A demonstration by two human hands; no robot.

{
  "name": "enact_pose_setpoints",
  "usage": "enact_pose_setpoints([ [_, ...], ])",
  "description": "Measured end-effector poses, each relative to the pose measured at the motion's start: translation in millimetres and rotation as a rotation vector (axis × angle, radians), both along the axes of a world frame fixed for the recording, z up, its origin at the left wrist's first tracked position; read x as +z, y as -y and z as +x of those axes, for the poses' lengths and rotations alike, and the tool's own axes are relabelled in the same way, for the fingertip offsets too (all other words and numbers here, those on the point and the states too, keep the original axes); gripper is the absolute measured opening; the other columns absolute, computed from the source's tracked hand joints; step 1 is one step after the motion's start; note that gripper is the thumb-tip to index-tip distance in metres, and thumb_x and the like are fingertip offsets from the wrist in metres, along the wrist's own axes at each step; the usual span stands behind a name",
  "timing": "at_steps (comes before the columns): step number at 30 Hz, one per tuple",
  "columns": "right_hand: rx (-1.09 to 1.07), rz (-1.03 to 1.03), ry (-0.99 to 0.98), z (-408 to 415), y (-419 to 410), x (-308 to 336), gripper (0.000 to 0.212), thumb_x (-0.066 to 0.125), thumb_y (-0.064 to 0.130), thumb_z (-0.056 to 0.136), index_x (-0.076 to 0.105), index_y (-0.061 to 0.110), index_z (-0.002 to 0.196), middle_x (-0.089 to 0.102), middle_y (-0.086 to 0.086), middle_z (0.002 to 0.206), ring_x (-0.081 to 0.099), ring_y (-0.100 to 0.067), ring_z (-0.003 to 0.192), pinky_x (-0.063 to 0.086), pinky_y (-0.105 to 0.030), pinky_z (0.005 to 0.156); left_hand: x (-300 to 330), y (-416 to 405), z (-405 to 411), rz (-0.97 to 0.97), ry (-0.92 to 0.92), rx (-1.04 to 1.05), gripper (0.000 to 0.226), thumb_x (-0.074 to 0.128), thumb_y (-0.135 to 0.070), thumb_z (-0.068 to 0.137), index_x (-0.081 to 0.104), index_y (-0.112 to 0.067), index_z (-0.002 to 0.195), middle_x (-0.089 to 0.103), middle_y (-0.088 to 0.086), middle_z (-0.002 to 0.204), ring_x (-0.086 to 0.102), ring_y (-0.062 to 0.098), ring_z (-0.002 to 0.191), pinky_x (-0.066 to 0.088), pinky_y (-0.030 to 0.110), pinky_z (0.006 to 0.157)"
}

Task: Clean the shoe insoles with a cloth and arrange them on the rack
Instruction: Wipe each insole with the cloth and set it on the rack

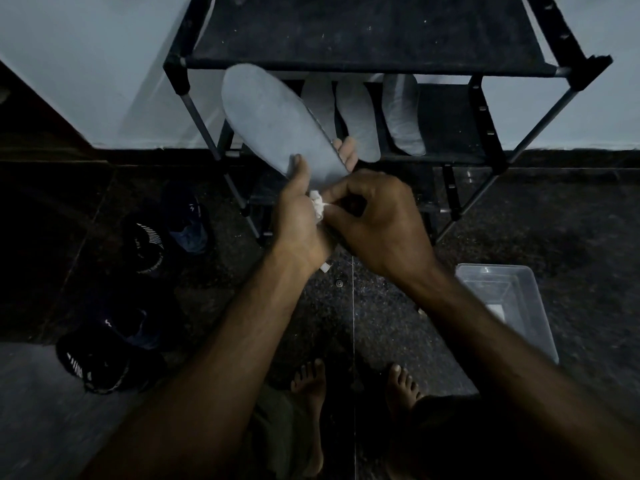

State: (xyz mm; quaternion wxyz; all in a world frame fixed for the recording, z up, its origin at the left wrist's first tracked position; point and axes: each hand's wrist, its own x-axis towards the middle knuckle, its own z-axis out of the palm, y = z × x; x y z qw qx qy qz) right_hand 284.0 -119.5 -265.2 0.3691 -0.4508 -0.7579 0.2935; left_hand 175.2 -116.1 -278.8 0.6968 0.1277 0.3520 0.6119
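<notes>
We are seeing a matt, smooth grey insole point(277, 126) at upper centre, and a crumpled white cloth point(318, 206) showing beneath it. The rack point(363, 60) is showing dusty black fabric shelves on metal tubes. At lower right, a clear glossy plastic box point(533, 306) is sitting on speckled polished stone floor point(571, 220).

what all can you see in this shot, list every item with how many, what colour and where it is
held insole: one, grey, raised before the rack
shelved insoles: three, grey, on the rack's second shelf
rack: one, black, against the wall
cloth: one, white, bunched between the hands
shoes: apparently four, dark, floor at left
tub: one, clear plastic, floor at right
bare feet: two, bottom edge
left hand: grips the held insole's near end
right hand: pinches the cloth
</notes>
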Motion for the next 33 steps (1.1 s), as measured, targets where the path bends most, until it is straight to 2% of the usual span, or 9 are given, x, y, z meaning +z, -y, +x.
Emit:
enact_pose_setpoints([
  [6,-0.182,0.043,-0.016,7,-18,-7,0.006,0.076,0.027,0.081,0.072,0.027,0.086,0.066,0.015,0.083,0.063,-0.008,0.08,0.052,-0.05,0.079,3,0,5,-0.008,-0.007,-0.066,0.067,0.015,-0.054,0.101,0.047,-0.006,0.135,0.073,0.009,0.099,0.072,0.021,0.087,0.059,0.034,0.069],
  [9,-0.114,0.019,0.029,7,-10,-3,0.005,0.077,0.022,0.082,0.072,0.022,0.084,0.062,0.019,0.079,0.062,-0.001,0.073,0.056,-0.036,0.075,1,-2,0,-0.006,0.007,-0.02,0.061,0.017,-0.051,0.102,0.054,-0.007,0.122,0.075,0.009,0.09,0.073,0.019,0.081,0.059,0.031,0.061],
  [13,-0.006,0.022,-0.017,-5,0,2,0.006,0.076,0.013,0.082,0.075,0.016,0.088,0.07,0.01,0.084,0.064,-0.001,0.075,0.056,-0.032,0.075,-2,0,0,-0.003,-0.042,0.007,0.065,0.023,-0.052,0.101,0.044,-0.006,0.141,0.058,0.009,0.135,0.058,0.018,0.12,0.051,0.033,0.091],
  [17,-0.191,0.05,-0.002,6,-16,-4,0.007,0.077,0.022,0.08,0.073,0.026,0.085,0.065,0.018,0.079,0.062,-0.004,0.076,0.052,-0.049,0.079,0,0,5,0.0,-0.018,-0.056,0.066,0.016,-0.054,0.101,0.043,-0.009,0.14,0.068,0.008,0.115,0.069,0.023,0.097,0.058,0.036,0.078],
  [20,-0.112,-0.036,0.047,9,-10,-2,0.005,0.077,0.023,0.082,0.072,0.026,0.083,0.059,0.023,0.075,0.061,0.001,0.073,0.053,-0.048,0.079,-1,-2,1,0.01,-0.028,-0.02,0.062,0.015,-0.05,0.103,0.05,-0.007,0.131,0.073,0.003,0.102,0.073,0.017,0.084,0.059,0.031,0.065],
  [25,-0.027,-0.033,-0.027,-4,-4,0,0.005,0.077,0.017,0.081,0.074,0.02,0.084,0.069,0.014,0.08,0.065,-0.002,0.075,0.054,-0.042,0.078,-6,0,2,-0.008,-0.059,-0.002,0.065,0.021,-0.054,0.101,0.044,-0.008,0.142,0.055,0.008,0.139,0.056,0.018,0.123,0.05,0.033,0.094],
  [27,-0.11,-0.002,-0.031,1,-13,-3,0.006,0.078,0.02,0.08,0.074,0.023,0.085,0.068,0.015,0.08,0.064,-0.002,0.075,0.054,-0.045,0.079,-2,1,4,-0.006,-0.022,-0.035,0.067,0.02,-0.056,0.1,0.043,-0.009,0.143,0.055,0.013,0.138,0.059,0.025,0.118,0.052,0.039,0.092],
  [30,-0.133,-0.037,0.013,12,-17,-6,0.007,0.077,0.025,0.081,0.071,0.029,0.08,0.062,0.023,0.074,0.061,0.002,0.072,0.052,-0.049,0.08,1,-2,2,-0.002,-0.02,-0.021,0.061,0.013,-0.051,0.102,0.053,-0.01,0.126,0.07,0.009,0.109,0.072,0.018,0.088,0.06,0.034,0.072],
  [33,0.017,-0.083,0.023,8,-5,-1,0.009,0.076,0.023,0.081,0.07,0.029,0.078,0.065,0.02,0.076,0.062,0.004,0.073,0.053,-0.046,0.08,-4,-3,0,0.004,-0.06,0.04,0.059,0.019,-0.049,0.103,0.051,-0.01,0.132,0.063,0.005,0.126,0.066,0.013,0.106,0.053,0.033,0.093],
])
